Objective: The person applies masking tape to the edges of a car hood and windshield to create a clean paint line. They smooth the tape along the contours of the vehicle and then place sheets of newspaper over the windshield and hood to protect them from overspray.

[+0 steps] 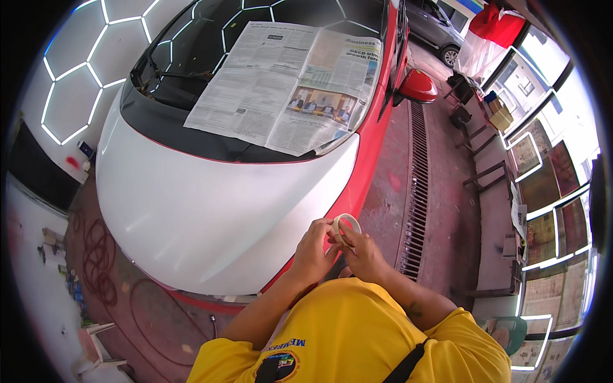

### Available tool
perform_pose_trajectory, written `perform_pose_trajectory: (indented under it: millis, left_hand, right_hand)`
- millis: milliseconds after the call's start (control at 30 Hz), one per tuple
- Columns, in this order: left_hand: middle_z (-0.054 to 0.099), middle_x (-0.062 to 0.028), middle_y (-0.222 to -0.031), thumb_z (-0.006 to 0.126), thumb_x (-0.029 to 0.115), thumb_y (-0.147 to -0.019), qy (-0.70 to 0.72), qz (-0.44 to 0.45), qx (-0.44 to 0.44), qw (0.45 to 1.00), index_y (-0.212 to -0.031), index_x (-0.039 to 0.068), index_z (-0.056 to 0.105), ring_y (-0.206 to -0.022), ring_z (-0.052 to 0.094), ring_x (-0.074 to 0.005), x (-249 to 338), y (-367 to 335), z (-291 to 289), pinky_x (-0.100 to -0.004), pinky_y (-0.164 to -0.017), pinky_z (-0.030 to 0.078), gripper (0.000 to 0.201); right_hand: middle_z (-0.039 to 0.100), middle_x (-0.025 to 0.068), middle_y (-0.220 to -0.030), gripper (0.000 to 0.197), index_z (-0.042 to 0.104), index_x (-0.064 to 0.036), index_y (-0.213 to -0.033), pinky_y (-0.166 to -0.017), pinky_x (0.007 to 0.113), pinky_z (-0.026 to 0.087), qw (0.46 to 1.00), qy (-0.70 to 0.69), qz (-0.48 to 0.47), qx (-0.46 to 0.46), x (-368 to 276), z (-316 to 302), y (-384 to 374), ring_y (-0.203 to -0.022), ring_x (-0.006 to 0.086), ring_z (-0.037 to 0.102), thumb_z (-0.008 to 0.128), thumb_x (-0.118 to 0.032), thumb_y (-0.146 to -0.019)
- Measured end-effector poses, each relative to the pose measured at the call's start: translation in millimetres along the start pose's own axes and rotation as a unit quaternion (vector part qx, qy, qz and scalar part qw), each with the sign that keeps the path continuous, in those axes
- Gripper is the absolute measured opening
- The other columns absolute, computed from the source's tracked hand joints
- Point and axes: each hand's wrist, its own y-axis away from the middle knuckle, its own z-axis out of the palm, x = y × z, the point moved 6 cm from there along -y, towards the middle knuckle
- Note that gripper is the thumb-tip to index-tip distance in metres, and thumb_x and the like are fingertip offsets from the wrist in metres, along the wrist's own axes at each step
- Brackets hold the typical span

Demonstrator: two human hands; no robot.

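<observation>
Tape roll: pale cream ring, hollow centre.

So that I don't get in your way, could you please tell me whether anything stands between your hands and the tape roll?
Nothing visible does: the left hand and right hand both appear to touch the tape roll, with no other object seen between them and it.

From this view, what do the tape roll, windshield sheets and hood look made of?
Tape roll: probably matte paper, by its dull cream colour.
Sheets: matte newsprint, by the printed columns.
Hood: white coating, apparently satin, from soft highlights; metal or plastic beneath unclear.
</observation>
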Motion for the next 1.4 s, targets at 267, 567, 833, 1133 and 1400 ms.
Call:
perform_pose_trajectory:
  millis: [267, 567, 833, 1133, 1400]
  left_hand:
    - [0.074, -0.0152, -0.127, 0.079, 0.005, -0.096, -0.101, -0.009, -0.028, 0.994, -0.131, 0.005, 0.069, -0.119, 0.072, -0.0352, 7, 10, -15, -0.0432, -0.095, 0.060, 0.037]
    - [0.073, -0.0064, -0.116, 0.076, 0.006, -0.103, 0.162, -0.217, -0.035, 0.962, -0.112, 0.003, 0.068, -0.104, 0.067, -0.0161, -16, 9, -12, -0.0319, -0.089, 0.055, 0.012]
    - [0.071, -0.0016, -0.080, 0.083, 0.013, -0.100, 0.120, -0.192, 0.035, 0.973, -0.095, 0.002, 0.071, -0.076, 0.061, -0.0080, 8, -36, -26, -0.0268, -0.072, 0.050, 0.017]
    - [0.072, -0.0009, -0.089, 0.083, 0.012, -0.101, 0.114, -0.070, 0.204, 0.970, -0.100, 0.001, 0.073, -0.080, 0.060, -0.0047, 31, -146, -120, -0.0219, -0.073, 0.048, 0.015]
    - [0.066, 0.0041, -0.094, 0.078, 0.012, -0.105, 0.091, -0.145, 0.099, 0.980, -0.104, 0.005, 0.069, -0.087, 0.054, -0.0039, -24, -201, -117, -0.0223, -0.078, 0.043, 0.012]
  right_hand:
    - [0.079, 0.0231, -0.108, 0.047, 0.060, -0.0010, -0.146, -0.091, 0.048, 0.059, 0.994, -0.019, 0.054, -0.096, -27, -8, 0, -0.100, 0.0450, 0.076, 0.070, -0.003, -0.100]
    - [0.071, 0.0117, -0.075, 0.030, 0.072, -0.0046, -0.126, -0.071, 0.038, 0.056, 0.984, 0.179, -0.020, -0.013, -18, -61, -17, -0.065, 0.0285, 0.070, 0.080, -0.018, -0.100]
    - [0.062, 0.0104, -0.063, 0.022, 0.074, -0.0074, -0.124, -0.057, 0.040, 0.049, 0.974, 0.188, -0.102, 0.068, -29, -83, -52, -0.056, 0.0296, 0.065, 0.072, -0.014, -0.103]
    - [0.059, 0.0051, -0.079, 0.021, 0.075, -0.0050, -0.122, -0.072, 0.031, 0.048, 0.938, -0.074, -0.078, 0.330, 7, -189, -167, -0.073, 0.0141, 0.057, 0.074, -0.019, -0.106]
    - [0.079, 0.0081, -0.108, 0.023, 0.083, -0.0167, -0.117, -0.094, 0.046, 0.056, 0.924, 0.298, -0.239, 0.026, 5, -76, -246, -0.103, 0.0321, 0.075, 0.070, -0.010, -0.098]
